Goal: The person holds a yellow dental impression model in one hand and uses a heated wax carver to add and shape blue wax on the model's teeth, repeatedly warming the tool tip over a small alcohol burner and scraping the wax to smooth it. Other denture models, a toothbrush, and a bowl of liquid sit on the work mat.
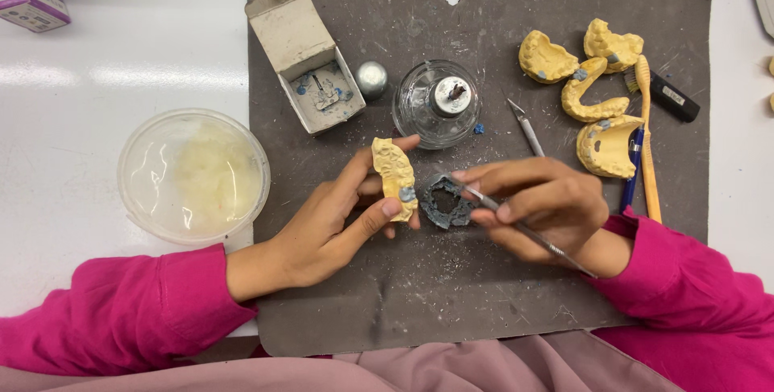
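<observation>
My left hand point(334, 218) grips a yellow plaster dental cast point(394, 177) between thumb and fingers, teeth side facing right, with a blue-grey wax dab near its lower end. My right hand point(544, 202) holds a thin metal carving instrument point(532, 235) like a pen, its tip resting on a dark grey wax lump point(445, 202) that lies on the dark mat point(451, 295) between both hands. Both sleeves are bright pink.
Behind the hands stand a glass spirit lamp point(437, 103), its round metal cap point(372, 79) and an open cardboard box point(310, 69) with wax bits. Several yellow casts point(597, 102), a scalpel point(526, 127), a toothbrush point(647, 142) and a pen lie right. A clear lidded tub point(193, 176) sits left.
</observation>
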`<state>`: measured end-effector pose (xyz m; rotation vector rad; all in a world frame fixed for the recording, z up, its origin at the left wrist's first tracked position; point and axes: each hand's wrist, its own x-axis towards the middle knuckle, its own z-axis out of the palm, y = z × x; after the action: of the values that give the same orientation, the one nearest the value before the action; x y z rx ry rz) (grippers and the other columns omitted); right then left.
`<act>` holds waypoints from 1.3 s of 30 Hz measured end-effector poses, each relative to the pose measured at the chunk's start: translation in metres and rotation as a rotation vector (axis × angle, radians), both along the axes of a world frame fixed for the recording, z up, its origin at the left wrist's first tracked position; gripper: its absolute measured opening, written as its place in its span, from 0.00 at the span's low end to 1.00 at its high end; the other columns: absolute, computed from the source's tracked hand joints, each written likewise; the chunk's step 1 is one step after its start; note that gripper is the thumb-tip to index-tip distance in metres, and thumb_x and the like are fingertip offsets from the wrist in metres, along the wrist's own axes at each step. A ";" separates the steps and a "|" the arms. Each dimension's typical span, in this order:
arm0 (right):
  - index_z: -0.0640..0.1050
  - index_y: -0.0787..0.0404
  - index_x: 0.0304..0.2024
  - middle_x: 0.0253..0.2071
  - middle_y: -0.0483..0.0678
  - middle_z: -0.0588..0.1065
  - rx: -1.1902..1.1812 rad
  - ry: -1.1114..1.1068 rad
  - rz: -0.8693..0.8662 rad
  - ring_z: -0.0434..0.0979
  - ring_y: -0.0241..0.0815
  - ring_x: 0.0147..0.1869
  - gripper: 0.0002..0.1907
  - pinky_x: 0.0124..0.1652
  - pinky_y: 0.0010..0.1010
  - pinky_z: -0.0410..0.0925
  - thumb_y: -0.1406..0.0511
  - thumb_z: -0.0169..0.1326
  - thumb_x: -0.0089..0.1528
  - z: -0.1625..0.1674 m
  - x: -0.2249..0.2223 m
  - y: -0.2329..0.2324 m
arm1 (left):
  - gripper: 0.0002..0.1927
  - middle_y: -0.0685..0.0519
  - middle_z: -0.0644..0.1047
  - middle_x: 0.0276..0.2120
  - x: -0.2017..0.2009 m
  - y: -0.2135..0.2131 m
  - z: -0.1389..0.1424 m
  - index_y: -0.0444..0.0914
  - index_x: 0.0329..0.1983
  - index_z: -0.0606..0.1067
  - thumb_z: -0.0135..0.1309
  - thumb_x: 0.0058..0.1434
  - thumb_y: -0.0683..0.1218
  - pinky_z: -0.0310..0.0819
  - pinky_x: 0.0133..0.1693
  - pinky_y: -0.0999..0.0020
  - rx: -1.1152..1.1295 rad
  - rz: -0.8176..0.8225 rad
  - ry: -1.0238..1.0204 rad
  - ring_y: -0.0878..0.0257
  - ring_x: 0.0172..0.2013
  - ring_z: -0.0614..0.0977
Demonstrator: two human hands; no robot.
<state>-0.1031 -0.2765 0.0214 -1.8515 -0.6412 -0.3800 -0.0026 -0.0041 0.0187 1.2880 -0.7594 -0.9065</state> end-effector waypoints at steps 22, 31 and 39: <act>0.64 0.61 0.32 0.33 0.53 0.75 -0.134 0.039 0.085 0.85 0.63 0.51 0.15 0.50 0.45 0.82 0.78 0.58 0.56 0.008 -0.011 0.014 | 0.27 0.49 0.85 0.45 0.000 -0.002 -0.006 0.36 0.73 0.59 0.46 0.73 0.47 0.82 0.44 0.68 0.070 -0.079 -0.080 0.63 0.42 0.89; 0.65 0.61 0.30 0.32 0.53 0.75 -0.153 0.028 0.075 0.85 0.63 0.52 0.16 0.47 0.41 0.83 0.78 0.59 0.56 0.011 -0.010 0.016 | 0.28 0.49 0.85 0.43 0.000 -0.002 -0.006 0.37 0.74 0.60 0.46 0.73 0.49 0.81 0.41 0.69 0.068 -0.071 -0.100 0.63 0.40 0.88; 0.65 0.61 0.30 0.32 0.54 0.76 -0.202 0.007 0.055 0.85 0.62 0.51 0.16 0.44 0.37 0.83 0.78 0.60 0.55 0.011 -0.010 0.016 | 0.28 0.48 0.85 0.45 0.000 -0.002 -0.008 0.36 0.74 0.59 0.46 0.74 0.49 0.83 0.42 0.69 0.047 -0.074 -0.086 0.63 0.42 0.88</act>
<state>-0.1131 -0.2606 0.0324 -2.0209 -0.7472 -0.2805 -0.0030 -0.0058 0.0110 1.3545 -0.8624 -0.9380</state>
